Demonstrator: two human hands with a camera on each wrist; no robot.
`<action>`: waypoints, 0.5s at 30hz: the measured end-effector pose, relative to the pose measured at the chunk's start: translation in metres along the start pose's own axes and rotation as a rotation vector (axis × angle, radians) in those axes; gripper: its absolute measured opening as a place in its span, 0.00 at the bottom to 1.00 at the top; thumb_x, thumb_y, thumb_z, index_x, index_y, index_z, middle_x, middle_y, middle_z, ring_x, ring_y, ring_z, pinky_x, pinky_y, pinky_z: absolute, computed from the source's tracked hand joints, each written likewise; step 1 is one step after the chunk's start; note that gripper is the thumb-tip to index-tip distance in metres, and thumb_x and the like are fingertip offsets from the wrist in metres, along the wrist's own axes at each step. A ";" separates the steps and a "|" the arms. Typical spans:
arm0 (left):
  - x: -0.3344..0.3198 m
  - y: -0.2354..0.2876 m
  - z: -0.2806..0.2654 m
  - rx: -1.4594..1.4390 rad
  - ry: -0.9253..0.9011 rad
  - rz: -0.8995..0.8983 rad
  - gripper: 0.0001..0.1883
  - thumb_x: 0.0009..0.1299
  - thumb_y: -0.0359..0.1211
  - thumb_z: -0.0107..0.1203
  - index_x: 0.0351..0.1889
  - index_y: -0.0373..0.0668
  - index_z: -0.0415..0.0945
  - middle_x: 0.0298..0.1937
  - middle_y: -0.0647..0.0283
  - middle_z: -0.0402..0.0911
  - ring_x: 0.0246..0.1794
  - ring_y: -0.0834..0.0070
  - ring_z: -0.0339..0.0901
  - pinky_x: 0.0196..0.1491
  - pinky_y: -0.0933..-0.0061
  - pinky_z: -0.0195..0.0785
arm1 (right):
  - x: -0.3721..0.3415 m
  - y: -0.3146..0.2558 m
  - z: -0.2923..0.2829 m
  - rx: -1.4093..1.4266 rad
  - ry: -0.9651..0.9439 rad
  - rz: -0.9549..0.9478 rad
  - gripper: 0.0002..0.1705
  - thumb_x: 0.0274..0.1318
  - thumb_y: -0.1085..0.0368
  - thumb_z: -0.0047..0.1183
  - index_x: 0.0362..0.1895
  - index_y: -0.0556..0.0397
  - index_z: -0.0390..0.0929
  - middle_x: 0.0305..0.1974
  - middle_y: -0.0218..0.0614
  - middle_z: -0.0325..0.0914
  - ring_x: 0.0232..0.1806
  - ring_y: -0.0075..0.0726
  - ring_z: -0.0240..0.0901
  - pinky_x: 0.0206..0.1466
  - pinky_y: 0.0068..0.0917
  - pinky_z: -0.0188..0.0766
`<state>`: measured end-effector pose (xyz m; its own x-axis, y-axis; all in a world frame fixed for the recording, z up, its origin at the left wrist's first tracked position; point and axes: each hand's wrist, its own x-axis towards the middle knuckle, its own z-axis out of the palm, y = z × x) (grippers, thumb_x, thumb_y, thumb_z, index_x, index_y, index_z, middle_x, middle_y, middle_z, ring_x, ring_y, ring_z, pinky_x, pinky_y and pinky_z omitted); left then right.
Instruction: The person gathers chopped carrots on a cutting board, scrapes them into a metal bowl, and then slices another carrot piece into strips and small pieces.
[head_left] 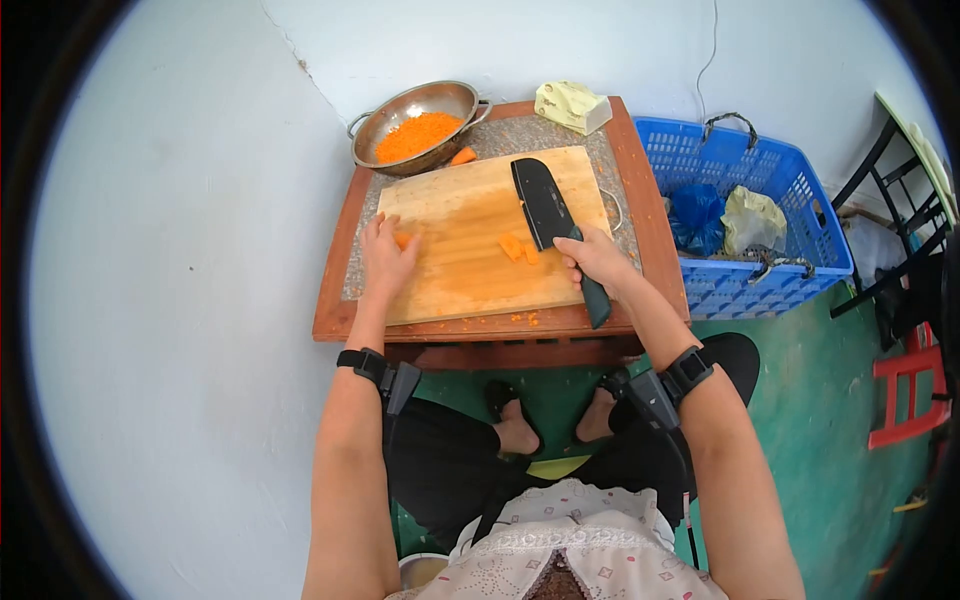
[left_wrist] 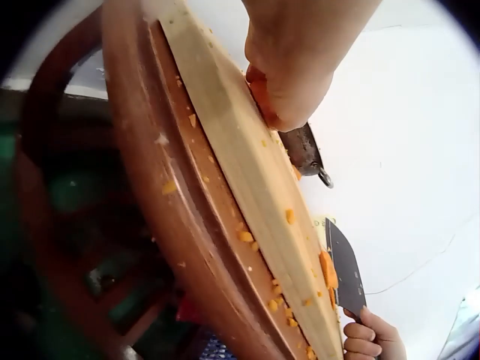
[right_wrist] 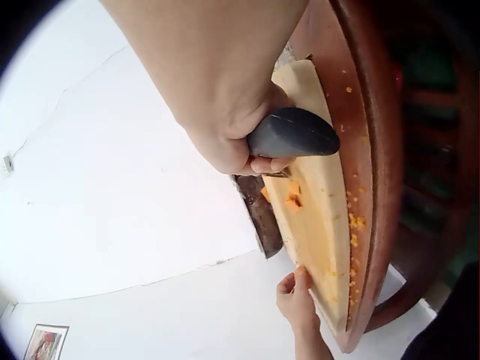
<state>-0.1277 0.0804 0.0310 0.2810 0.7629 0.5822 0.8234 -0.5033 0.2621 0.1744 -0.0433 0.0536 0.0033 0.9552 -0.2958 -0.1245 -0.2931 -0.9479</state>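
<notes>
On the wooden cutting board, the left hand holds an orange carrot piece near the board's left edge; the left wrist view shows the piece under the curled fingers. The right hand grips the green-black handle of a cleaver, whose dark blade lies over the board's right part. Orange carrot pieces rest just left of the blade, apart from the left hand. In the right wrist view the handle sticks out of the fist, and the blade is mostly hidden.
Behind the board, a metal pan holds chopped carrot, with a carrot piece beside it. A yellowish packet stands at the table's back right. Crumbs lie along the table's front edge. A blue basket with bags stands to the right.
</notes>
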 end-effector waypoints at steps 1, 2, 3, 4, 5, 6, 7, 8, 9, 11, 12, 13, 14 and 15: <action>0.004 0.019 -0.002 -0.017 0.033 0.051 0.19 0.58 0.32 0.58 0.47 0.37 0.74 0.51 0.47 0.70 0.55 0.53 0.65 0.58 0.60 0.58 | 0.001 0.001 -0.001 -0.007 -0.006 -0.002 0.08 0.60 0.63 0.46 0.38 0.53 0.64 0.19 0.25 0.61 0.13 0.20 0.59 0.16 0.24 0.61; 0.007 0.037 -0.003 -0.032 0.068 0.101 0.19 0.58 0.33 0.58 0.47 0.38 0.74 0.52 0.47 0.70 0.56 0.54 0.65 0.59 0.60 0.57 | 0.003 0.002 -0.001 -0.015 -0.014 -0.005 0.08 0.60 0.63 0.47 0.38 0.52 0.64 0.19 0.24 0.61 0.13 0.19 0.59 0.16 0.23 0.61; 0.010 0.052 0.003 -0.111 -0.021 0.181 0.18 0.58 0.32 0.57 0.47 0.38 0.74 0.52 0.48 0.70 0.57 0.55 0.65 0.59 0.61 0.58 | 0.004 0.002 0.000 -0.013 -0.012 -0.012 0.08 0.60 0.63 0.47 0.38 0.52 0.64 0.19 0.24 0.61 0.13 0.19 0.59 0.15 0.23 0.61; 0.010 0.066 0.009 -0.191 -0.112 0.258 0.18 0.59 0.32 0.57 0.47 0.38 0.74 0.52 0.49 0.71 0.57 0.56 0.65 0.59 0.62 0.58 | 0.004 0.002 0.000 -0.011 -0.010 -0.017 0.08 0.60 0.63 0.47 0.38 0.52 0.64 0.19 0.24 0.61 0.13 0.19 0.59 0.15 0.22 0.61; 0.009 0.082 0.015 -0.222 -0.217 0.314 0.17 0.59 0.31 0.56 0.47 0.38 0.74 0.51 0.50 0.71 0.56 0.56 0.65 0.58 0.62 0.59 | 0.003 0.003 0.001 -0.009 -0.007 -0.021 0.08 0.60 0.63 0.46 0.38 0.52 0.64 0.19 0.24 0.61 0.13 0.19 0.59 0.15 0.22 0.60; 0.008 0.097 0.020 -0.255 -0.320 0.370 0.16 0.59 0.30 0.56 0.46 0.38 0.74 0.50 0.51 0.72 0.55 0.57 0.66 0.56 0.63 0.60 | 0.002 0.002 0.001 -0.018 -0.006 -0.021 0.08 0.60 0.63 0.47 0.38 0.52 0.64 0.19 0.25 0.61 0.13 0.19 0.59 0.15 0.22 0.61; 0.009 0.105 0.022 -0.289 -0.421 0.428 0.15 0.59 0.29 0.56 0.46 0.38 0.74 0.49 0.52 0.73 0.54 0.57 0.67 0.55 0.63 0.61 | 0.001 0.000 0.001 -0.028 -0.004 -0.023 0.09 0.60 0.63 0.47 0.38 0.53 0.64 0.19 0.25 0.61 0.13 0.19 0.59 0.15 0.22 0.61; 0.012 0.109 0.017 -0.265 -0.475 0.377 0.14 0.59 0.28 0.55 0.45 0.38 0.75 0.47 0.52 0.74 0.52 0.57 0.68 0.53 0.64 0.62 | 0.001 0.000 0.001 -0.038 -0.001 -0.025 0.09 0.60 0.63 0.47 0.38 0.53 0.64 0.19 0.25 0.61 0.13 0.19 0.59 0.15 0.22 0.61; 0.015 0.113 0.013 -0.240 -0.528 0.328 0.13 0.59 0.28 0.55 0.43 0.38 0.76 0.45 0.53 0.74 0.50 0.57 0.69 0.51 0.64 0.63 | 0.001 0.001 0.000 -0.040 0.001 -0.032 0.09 0.60 0.63 0.47 0.38 0.53 0.64 0.19 0.25 0.61 0.13 0.19 0.59 0.14 0.22 0.61; 0.017 0.113 0.010 -0.224 -0.572 0.258 0.12 0.59 0.27 0.55 0.41 0.38 0.77 0.40 0.53 0.75 0.46 0.57 0.70 0.47 0.63 0.64 | 0.002 0.004 0.001 -0.034 0.004 -0.048 0.10 0.60 0.62 0.47 0.38 0.53 0.64 0.19 0.25 0.61 0.13 0.19 0.59 0.14 0.22 0.62; 0.016 0.109 0.008 -0.234 -0.562 0.233 0.11 0.59 0.27 0.55 0.41 0.38 0.78 0.38 0.53 0.76 0.43 0.57 0.71 0.45 0.62 0.65 | 0.001 0.004 0.001 -0.043 0.002 -0.058 0.10 0.60 0.63 0.47 0.38 0.55 0.64 0.19 0.26 0.62 0.12 0.20 0.60 0.14 0.23 0.62; 0.014 0.104 0.006 -0.241 -0.550 0.205 0.11 0.58 0.27 0.55 0.40 0.37 0.78 0.36 0.54 0.76 0.41 0.57 0.72 0.43 0.61 0.66 | 0.000 0.002 0.000 -0.051 -0.003 -0.069 0.10 0.59 0.64 0.47 0.38 0.56 0.64 0.19 0.28 0.62 0.12 0.21 0.60 0.13 0.24 0.62; 0.013 0.100 0.005 -0.241 -0.519 0.191 0.11 0.58 0.27 0.55 0.39 0.37 0.78 0.35 0.53 0.77 0.40 0.56 0.73 0.43 0.61 0.66 | -0.001 0.001 0.000 -0.060 -0.010 -0.080 0.10 0.59 0.64 0.47 0.37 0.57 0.63 0.19 0.29 0.63 0.12 0.22 0.61 0.13 0.25 0.63; 0.011 0.096 0.005 -0.242 -0.487 0.179 0.10 0.58 0.26 0.55 0.39 0.37 0.79 0.33 0.53 0.77 0.38 0.56 0.73 0.42 0.61 0.67 | -0.001 0.001 0.000 -0.055 -0.017 -0.090 0.10 0.59 0.64 0.47 0.37 0.57 0.63 0.18 0.29 0.63 0.12 0.22 0.61 0.13 0.25 0.63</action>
<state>-0.0431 0.0422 0.0589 0.6480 0.7272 0.2267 0.6218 -0.6769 0.3938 0.1743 -0.0442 0.0527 -0.0051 0.9782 -0.2078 -0.0699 -0.2077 -0.9757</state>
